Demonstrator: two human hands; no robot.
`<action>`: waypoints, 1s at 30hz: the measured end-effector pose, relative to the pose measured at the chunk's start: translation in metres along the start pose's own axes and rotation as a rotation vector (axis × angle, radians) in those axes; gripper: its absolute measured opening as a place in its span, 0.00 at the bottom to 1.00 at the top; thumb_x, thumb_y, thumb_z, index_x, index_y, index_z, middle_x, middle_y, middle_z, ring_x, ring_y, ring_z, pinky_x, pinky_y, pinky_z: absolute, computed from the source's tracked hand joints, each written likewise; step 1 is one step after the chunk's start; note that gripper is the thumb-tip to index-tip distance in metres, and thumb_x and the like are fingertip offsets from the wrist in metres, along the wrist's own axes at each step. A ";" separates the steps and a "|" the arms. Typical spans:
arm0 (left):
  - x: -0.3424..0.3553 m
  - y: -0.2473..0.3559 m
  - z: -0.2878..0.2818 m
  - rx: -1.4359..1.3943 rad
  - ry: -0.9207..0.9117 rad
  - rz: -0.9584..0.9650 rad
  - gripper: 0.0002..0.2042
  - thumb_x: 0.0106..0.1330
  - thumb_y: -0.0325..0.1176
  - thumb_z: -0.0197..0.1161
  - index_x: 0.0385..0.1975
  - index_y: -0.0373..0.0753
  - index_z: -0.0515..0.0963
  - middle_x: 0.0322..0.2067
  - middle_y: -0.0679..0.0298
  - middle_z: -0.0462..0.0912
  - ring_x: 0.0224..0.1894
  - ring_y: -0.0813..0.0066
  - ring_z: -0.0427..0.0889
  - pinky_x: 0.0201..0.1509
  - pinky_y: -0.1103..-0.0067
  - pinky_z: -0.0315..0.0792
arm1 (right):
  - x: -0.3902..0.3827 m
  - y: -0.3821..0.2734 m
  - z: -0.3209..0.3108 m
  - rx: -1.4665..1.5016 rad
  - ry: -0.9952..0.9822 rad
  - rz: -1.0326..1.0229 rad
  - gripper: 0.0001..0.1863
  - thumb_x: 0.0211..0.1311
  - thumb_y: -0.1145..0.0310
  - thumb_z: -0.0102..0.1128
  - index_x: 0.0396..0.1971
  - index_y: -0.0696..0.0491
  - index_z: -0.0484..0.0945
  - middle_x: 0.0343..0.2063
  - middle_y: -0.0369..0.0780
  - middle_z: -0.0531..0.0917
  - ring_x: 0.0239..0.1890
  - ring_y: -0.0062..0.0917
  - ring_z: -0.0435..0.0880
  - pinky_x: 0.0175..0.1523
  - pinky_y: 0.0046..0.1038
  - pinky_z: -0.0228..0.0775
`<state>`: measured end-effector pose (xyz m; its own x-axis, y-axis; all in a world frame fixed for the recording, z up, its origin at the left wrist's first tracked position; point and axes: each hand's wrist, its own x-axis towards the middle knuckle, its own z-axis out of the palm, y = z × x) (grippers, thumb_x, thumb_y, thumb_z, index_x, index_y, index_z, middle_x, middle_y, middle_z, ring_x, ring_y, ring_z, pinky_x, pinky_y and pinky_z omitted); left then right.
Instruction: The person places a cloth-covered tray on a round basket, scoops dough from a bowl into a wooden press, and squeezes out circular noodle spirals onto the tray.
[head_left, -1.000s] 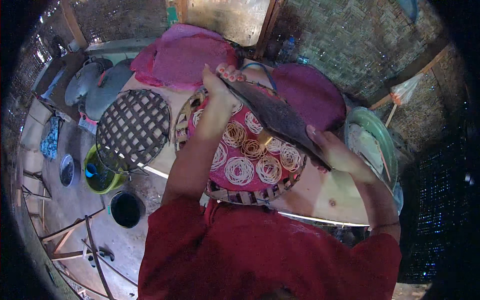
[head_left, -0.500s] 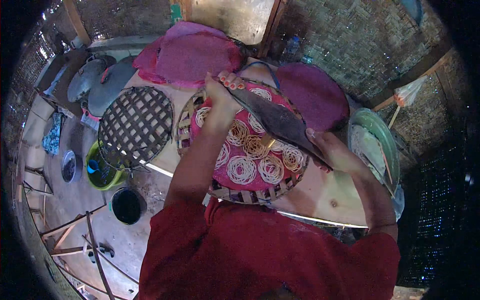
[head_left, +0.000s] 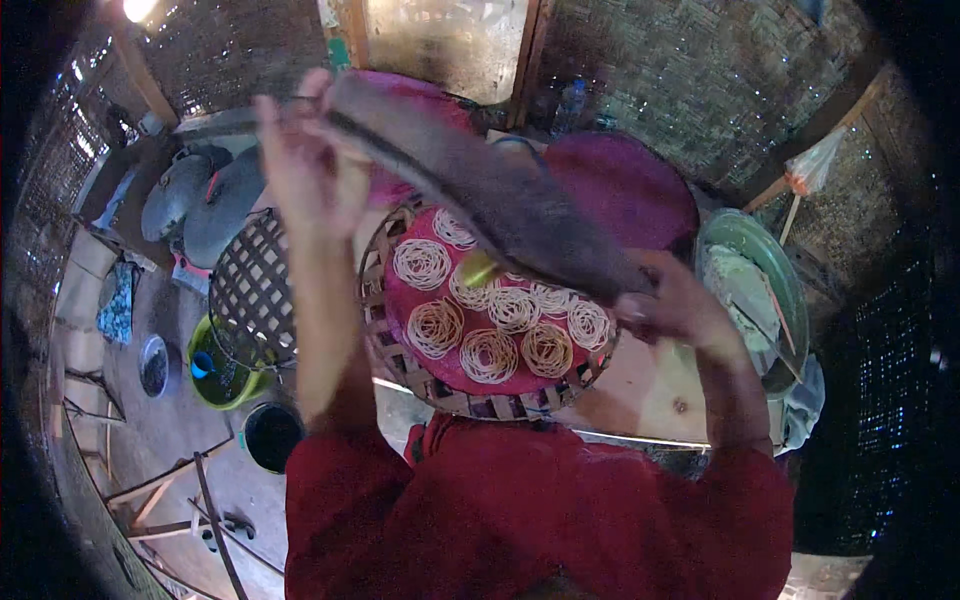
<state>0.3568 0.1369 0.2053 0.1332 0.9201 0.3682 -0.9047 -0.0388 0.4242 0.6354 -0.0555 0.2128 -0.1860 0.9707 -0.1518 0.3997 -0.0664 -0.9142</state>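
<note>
A long dark wooden press (head_left: 500,205) slants across the view above a round woven tray (head_left: 455,402). From its underside sticks a short yellowish tube (head_left: 478,268), over the tray. My right hand (head_left: 675,300) is closed around the press's lower right end. At the upper left end, my left hand (head_left: 312,170) is blurred, its fingers stretched and apart, the palm by the wood; whether it touches is unclear. Several coils of pale and tan noodle-like strands (head_left: 488,356) lie on a pink sheet (head_left: 408,300) in the tray. The press hides part of the far coils.
Beside the tray stands a dark lattice basket (head_left: 250,285). Pink-purple round sheets (head_left: 620,190) lie behind. A green basin (head_left: 790,290) with pale dough-like stuff is at right. Lower left, on the floor, are a lime tub (head_left: 230,395) and a dark bucket (head_left: 272,440).
My left hand has moved up and left, its fingers spreading from the press end. The press's left end has swung the same way. Tan coils now sit nearer me; the tray appears turned.
</note>
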 end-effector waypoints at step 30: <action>-0.127 0.004 -0.221 1.363 0.041 -0.238 0.13 0.64 0.33 0.56 0.44 0.34 0.69 0.37 0.62 0.76 0.36 0.78 0.75 0.43 0.81 0.70 | -0.083 0.266 0.106 -0.826 1.166 0.675 0.23 0.55 0.56 0.58 0.46 0.52 0.64 0.36 0.48 0.77 0.35 0.47 0.79 0.36 0.47 0.69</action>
<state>0.2472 0.1057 -0.0232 0.1940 0.9680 0.1595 0.2471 -0.2055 0.9469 0.6621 -0.1778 -0.0570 0.8300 0.4784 0.2869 0.5514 -0.7812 -0.2927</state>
